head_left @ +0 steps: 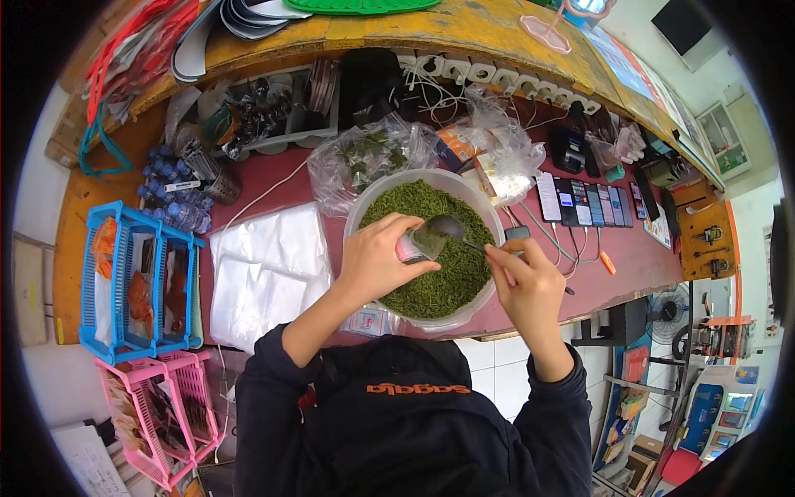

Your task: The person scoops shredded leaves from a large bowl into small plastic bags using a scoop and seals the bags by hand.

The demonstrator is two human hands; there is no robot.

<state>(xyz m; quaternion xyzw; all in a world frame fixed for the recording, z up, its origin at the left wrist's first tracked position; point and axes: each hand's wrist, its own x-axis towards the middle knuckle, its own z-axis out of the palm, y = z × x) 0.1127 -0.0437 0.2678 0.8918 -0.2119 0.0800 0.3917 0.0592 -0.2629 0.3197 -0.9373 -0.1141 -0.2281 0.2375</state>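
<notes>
A round whitish plastic tub (452,321) stands at the table's front edge, full of finely chopped green leaves (414,199). Over it, my left hand (377,255) pinches a small clear plastic pouch (424,243) with a pink-and-white label. My right hand (526,277) grips the thin handle of a dark metal spoon (445,226) between thumb and fingers. The bowl of the spoon is right at the mouth of the pouch, above the leaves. Part of the pouch is hidden behind my left fingers.
White plastic bags (269,286) lie flat left of the tub. Behind it sits a clear bag with leafy sprigs (377,157). Several phones (584,203) with cables lie to the right. Blue baskets (137,282) and a pink basket (170,406) stand far left.
</notes>
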